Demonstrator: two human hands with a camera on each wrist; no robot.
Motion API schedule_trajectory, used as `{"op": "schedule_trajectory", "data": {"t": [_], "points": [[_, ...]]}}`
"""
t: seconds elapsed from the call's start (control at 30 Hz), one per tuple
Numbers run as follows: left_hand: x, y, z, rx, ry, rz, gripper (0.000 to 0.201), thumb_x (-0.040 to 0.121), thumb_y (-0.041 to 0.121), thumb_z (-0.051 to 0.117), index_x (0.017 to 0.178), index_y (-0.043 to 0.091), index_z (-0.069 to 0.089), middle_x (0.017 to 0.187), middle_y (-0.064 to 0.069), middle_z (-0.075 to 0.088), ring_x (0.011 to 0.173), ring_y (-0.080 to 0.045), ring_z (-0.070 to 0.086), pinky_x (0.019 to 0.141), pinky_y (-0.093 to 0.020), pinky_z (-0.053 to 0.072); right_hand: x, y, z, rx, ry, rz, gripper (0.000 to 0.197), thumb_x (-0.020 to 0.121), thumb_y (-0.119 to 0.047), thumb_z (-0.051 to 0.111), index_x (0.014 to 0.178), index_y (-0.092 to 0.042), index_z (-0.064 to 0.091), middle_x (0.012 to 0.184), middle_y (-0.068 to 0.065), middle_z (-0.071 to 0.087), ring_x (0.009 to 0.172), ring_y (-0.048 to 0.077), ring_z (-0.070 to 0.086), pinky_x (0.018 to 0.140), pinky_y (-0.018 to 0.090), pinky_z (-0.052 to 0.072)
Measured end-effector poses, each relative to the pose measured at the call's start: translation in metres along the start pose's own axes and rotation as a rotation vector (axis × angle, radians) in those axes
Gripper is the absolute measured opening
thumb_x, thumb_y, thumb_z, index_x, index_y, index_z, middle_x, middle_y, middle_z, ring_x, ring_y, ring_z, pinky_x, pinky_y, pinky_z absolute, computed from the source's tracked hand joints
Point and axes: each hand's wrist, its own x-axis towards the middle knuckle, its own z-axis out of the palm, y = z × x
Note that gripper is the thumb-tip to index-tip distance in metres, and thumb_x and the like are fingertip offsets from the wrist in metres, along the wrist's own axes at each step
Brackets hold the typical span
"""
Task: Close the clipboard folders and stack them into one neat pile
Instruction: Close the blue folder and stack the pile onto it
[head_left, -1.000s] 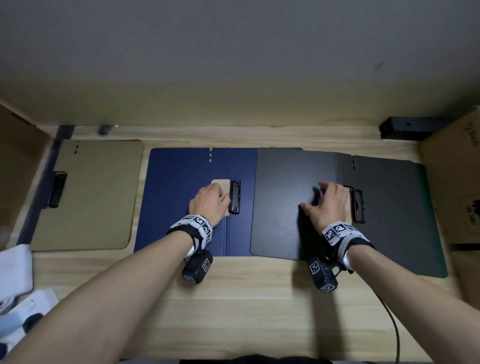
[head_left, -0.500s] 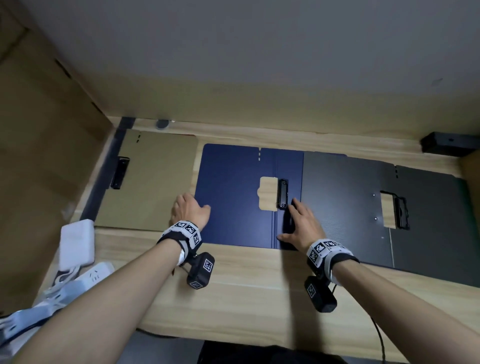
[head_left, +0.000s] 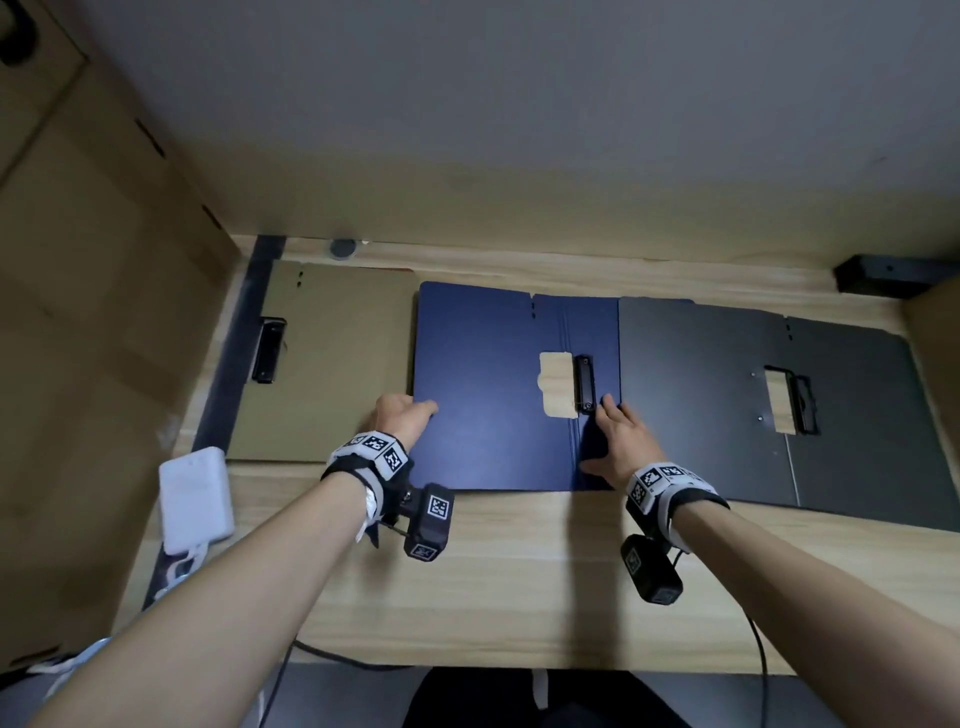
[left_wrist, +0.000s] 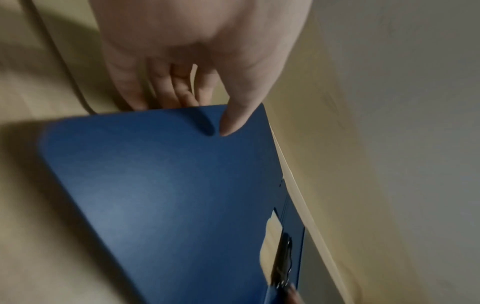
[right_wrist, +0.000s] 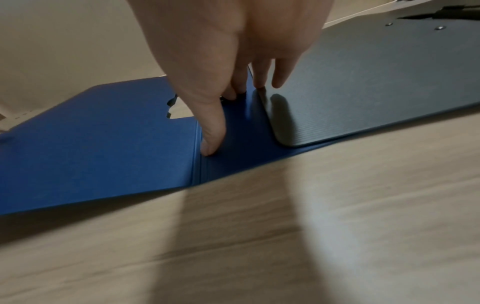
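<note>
Left hand (head_left: 402, 418) pinching blue folder (head_left: 483, 389) left edge, right hand (head_left: 621, 441) pressing spine

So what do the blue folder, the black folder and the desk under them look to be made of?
Blue clipboard folder: probably thin matte plastic sheet, with a fine grain and moulded hinge grooves; coated board is possible. Black clipboard folder: likely ribbed plastic, since fine parallel lines and two metal rivets show in the right wrist view. Light wooden desk: pale wood grain with a smooth finish, either laminate or real wood.
</note>
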Motion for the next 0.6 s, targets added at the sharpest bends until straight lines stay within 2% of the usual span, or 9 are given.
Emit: {"op": "schedule_trajectory", "data": {"t": [0.1, 0.17, 0.27, 0.33, 0.43, 0.6], "points": [[-0.016, -0.001, -0.015, 0.106, -0.046, 0.047, 0.020, 0.072, 0.031, 0.075, 0.075, 0.017, 0.062, 0.081, -0.005, 0.070, 0.078, -0.027, 0.066, 0.076, -0.036, 0.056, -0.004, -0.010, 0.004, -0.008, -0.027, -0.008, 0.092, 0.087, -0.042, 0.067, 0.155, -0.010, 0.013, 0.165, 0.004, 0.002, 0.152, 0.027, 0.004, 0.121, 0.033, 0.012], [-0.021, 0.003, -0.027, 0.136, -0.011, 0.070, 0.023, 0.079, 0.029, 0.076, 0.072, 0.020, 0.055, 0.087, -0.006, 0.069, 0.084, -0.028, 0.067, 0.081, -0.038, 0.058, -0.006, -0.011, 0.005, -0.045, -0.024, -0.022, 0.084, 0.092, -0.042, 0.057, 0.156, -0.013, 0.010, 0.166, 0.003, 0.001, 0.152, 0.025, 0.003, 0.123, 0.039, 0.014], [-0.021, 0.011, -0.045, 0.184, 0.068, 0.109, 0.029, 0.079, 0.028, 0.074, 0.066, 0.021, 0.049, 0.083, -0.006, 0.067, 0.078, -0.027, 0.065, 0.079, -0.043, 0.059, -0.011, -0.004, 0.002, -0.093, -0.029, -0.032, 0.073, 0.095, -0.038, 0.048, 0.155, -0.018, 0.011, 0.166, -0.002, 0.001, 0.152, 0.023, 0.006, 0.120, 0.046, 0.021], [-0.022, 0.020, -0.058, 0.225, 0.129, 0.156, 0.029, 0.080, 0.028, 0.073, 0.067, 0.021, 0.048, 0.078, -0.004, 0.062, 0.073, -0.024, 0.058, 0.079, -0.040, 0.058, -0.014, 0.000, -0.001, -0.105, -0.044, -0.042, 0.071, 0.095, -0.037, 0.046, 0.155, -0.020, 0.012, 0.165, -0.005, 0.001, 0.152, 0.022, 0.008, 0.120, 0.047, 0.023], [-0.025, 0.029, -0.077, 0.301, 0.197, 0.215, 0.023, 0.084, 0.028, 0.072, 0.075, 0.020, 0.052, 0.086, -0.006, 0.063, 0.083, -0.027, 0.058, 0.079, -0.035, 0.050, -0.017, 0.000, -0.005, -0.100, -0.070, -0.024, 0.070, 0.095, -0.039, 0.044, 0.155, -0.020, 0.013, 0.165, -0.005, 0.002, 0.152, 0.023, 0.008, 0.120, 0.046, 0.021], [-0.036, 0.031, -0.105, 0.337, 0.220, 0.263, 0.027, 0.081, 0.024, 0.072, 0.069, 0.020, 0.048, 0.083, -0.008, 0.063, 0.088, -0.032, 0.064, 0.077, -0.036, 0.050, -0.022, -0.004, -0.016, -0.084, -0.122, -0.005, 0.068, 0.094, -0.040, 0.047, 0.153, -0.017, 0.023, 0.165, -0.003, 0.010, 0.150, 0.025, 0.014, 0.119, 0.042, 0.025]]}}
